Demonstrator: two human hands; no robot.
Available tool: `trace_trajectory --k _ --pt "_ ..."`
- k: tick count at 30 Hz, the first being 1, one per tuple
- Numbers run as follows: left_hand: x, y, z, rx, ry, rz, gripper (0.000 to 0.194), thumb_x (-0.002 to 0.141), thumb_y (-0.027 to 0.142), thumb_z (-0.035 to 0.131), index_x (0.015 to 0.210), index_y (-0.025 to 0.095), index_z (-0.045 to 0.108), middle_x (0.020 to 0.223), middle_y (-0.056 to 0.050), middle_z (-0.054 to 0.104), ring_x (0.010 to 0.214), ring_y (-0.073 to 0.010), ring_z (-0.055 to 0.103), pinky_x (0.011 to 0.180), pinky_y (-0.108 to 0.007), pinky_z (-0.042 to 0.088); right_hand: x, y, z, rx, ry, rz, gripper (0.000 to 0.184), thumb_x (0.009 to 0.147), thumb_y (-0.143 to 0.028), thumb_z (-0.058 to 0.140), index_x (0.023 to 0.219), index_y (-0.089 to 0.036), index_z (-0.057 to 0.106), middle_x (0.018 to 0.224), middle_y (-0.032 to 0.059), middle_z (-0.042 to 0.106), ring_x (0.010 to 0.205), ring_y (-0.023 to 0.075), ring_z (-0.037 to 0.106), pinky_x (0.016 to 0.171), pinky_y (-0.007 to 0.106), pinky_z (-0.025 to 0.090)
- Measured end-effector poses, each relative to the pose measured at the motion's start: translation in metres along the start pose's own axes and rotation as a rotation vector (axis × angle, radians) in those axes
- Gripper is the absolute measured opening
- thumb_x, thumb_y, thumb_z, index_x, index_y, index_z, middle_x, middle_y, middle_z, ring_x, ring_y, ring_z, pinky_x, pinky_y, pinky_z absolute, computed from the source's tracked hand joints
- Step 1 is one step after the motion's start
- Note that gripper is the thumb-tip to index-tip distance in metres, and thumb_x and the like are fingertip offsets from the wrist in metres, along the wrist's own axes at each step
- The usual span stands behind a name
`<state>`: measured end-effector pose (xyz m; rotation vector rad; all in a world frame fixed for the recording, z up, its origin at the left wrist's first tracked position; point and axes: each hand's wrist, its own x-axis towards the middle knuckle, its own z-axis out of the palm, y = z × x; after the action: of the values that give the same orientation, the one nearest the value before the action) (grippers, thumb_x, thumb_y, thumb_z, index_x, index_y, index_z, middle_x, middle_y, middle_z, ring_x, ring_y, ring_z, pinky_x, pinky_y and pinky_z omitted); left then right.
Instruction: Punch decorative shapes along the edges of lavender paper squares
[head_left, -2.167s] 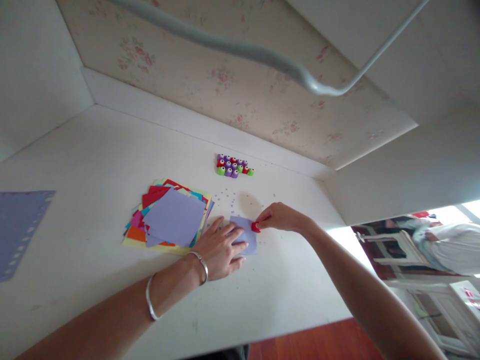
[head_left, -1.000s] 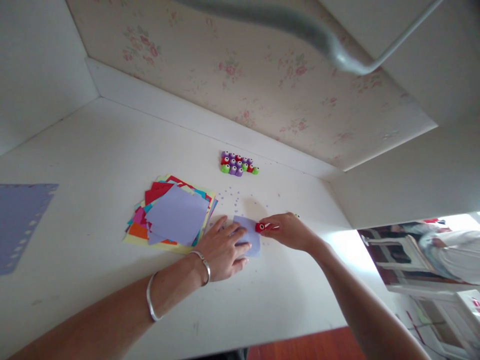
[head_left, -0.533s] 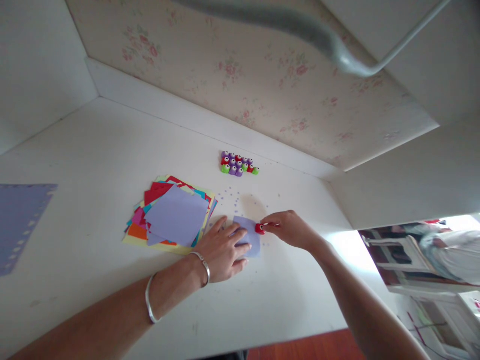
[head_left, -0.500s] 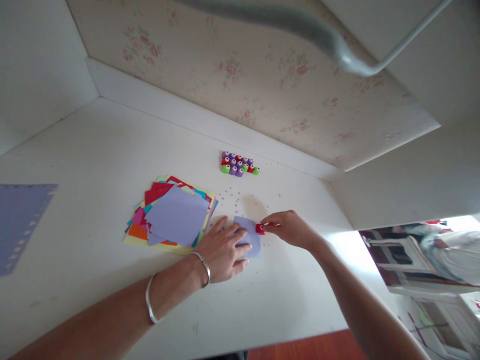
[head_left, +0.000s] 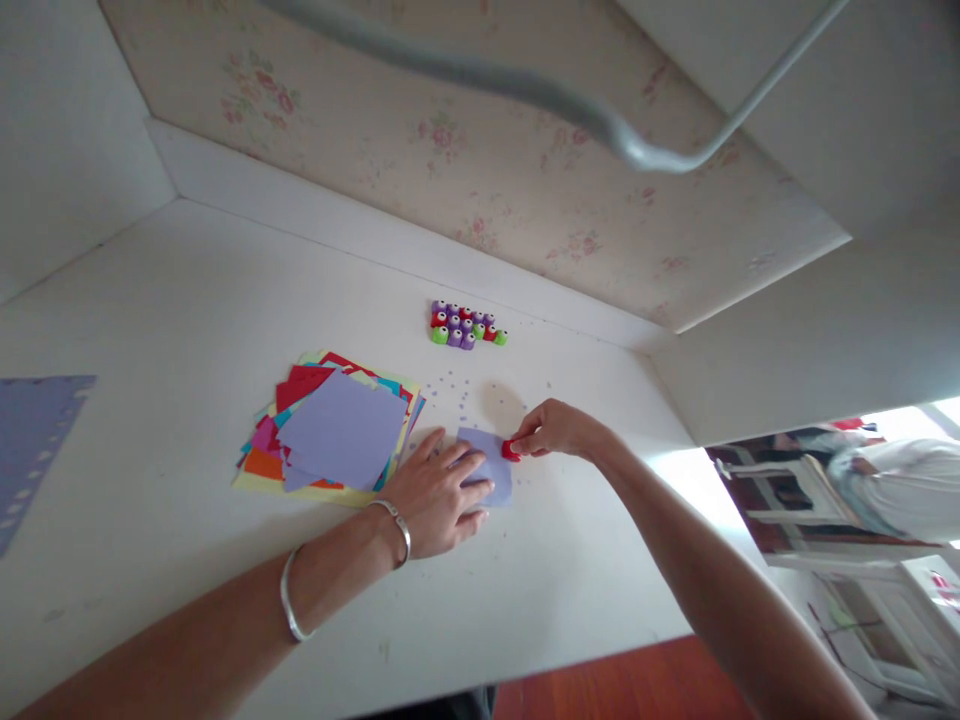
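Observation:
My left hand (head_left: 442, 498) lies flat with fingers spread, over the left part of a small purple paper sheet (head_left: 491, 468) on the white table. My right hand (head_left: 551, 430) is closed around a small red paper punch (head_left: 511, 451) at the sheet's right edge. Its fingers cover part of the punch, so I cannot see how far the paper goes into it. Tiny purple paper bits (head_left: 463, 405) lie scattered just behind the sheet. Left of my left hand is a loose stack of coloured paper (head_left: 345, 428) with purple on top.
Several purple, red and green paper punches (head_left: 457, 325) stand in rows near the back wall. A purple sheet with holes along its edge (head_left: 37, 440) lies at the far left. A grey cable (head_left: 525, 85) hangs across the top. A person (head_left: 900, 485) is at the far right.
My right hand's fingers have closed further over the red punch, hiding more of it. The left hand stays on the purple sheet. The whole view has shifted slightly.

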<state>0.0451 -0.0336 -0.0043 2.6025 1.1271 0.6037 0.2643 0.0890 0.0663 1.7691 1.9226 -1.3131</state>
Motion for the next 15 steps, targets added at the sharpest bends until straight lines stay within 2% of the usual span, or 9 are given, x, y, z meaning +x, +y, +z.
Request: trace_trajectory --k 3,6,9,11,15 --pt "0.0 0.001 0.0 0.008 0.001 -0.003 0.036 0.093 0.05 0.047 0.119 0.031 0.064 0.132 -0.004 0.056 0.124 -0.0267 0.045 0.11 -0.054 0.017 -0.009 0.004 0.0 -0.015 0.01 -0.057 0.023 0.067 -0.038 0.076 0.084 -0.022 0.079 0.081 0.0042 0.075 0.081 0.0192 0.068 0.07 0.025 0.054" --pt "0.0 0.002 0.0 0.014 -0.007 0.0 0.037 0.094 0.05 0.046 0.12 0.031 0.064 0.133 -0.004 0.056 0.124 -0.0264 0.045 0.11 -0.054 0.018 -0.019 0.009 0.004 -0.089 0.091 -0.116 0.035 0.072 -0.047 0.073 0.101 -0.026 0.077 0.088 0.0034 0.076 0.082 0.0202 0.068 0.071 0.028 0.053" --pt "-0.001 0.003 -0.001 0.012 -0.008 -0.005 0.036 0.094 0.05 0.046 0.12 0.031 0.063 0.133 -0.004 0.056 0.125 -0.0263 0.045 0.111 -0.054 0.019 -0.025 0.014 0.016 -0.108 0.189 -0.187 0.045 0.07 -0.043 0.077 0.113 -0.029 0.071 0.095 0.0025 0.076 0.083 0.0202 0.069 0.075 0.03 0.053" --pt "-0.001 0.004 -0.002 0.006 -0.008 -0.009 0.036 0.093 0.05 0.047 0.12 0.031 0.063 0.132 -0.004 0.057 0.125 -0.0268 0.045 0.111 -0.055 0.02 -0.027 0.016 0.025 -0.162 0.269 -0.285 0.04 0.07 -0.037 0.078 0.109 -0.029 0.073 0.098 0.0018 0.075 0.083 0.0198 0.069 0.077 0.031 0.053" --pt "0.0 0.005 -0.003 -0.02 0.007 -0.027 0.039 0.092 0.047 0.051 0.125 0.028 0.059 0.134 -0.008 0.054 0.126 -0.0284 0.046 0.112 -0.056 0.023 -0.028 0.019 0.04 -0.189 0.381 -0.454 0.02 0.078 -0.031 0.072 0.098 -0.03 0.075 0.096 0.001 0.075 0.08 0.0184 0.069 0.075 0.031 0.053"
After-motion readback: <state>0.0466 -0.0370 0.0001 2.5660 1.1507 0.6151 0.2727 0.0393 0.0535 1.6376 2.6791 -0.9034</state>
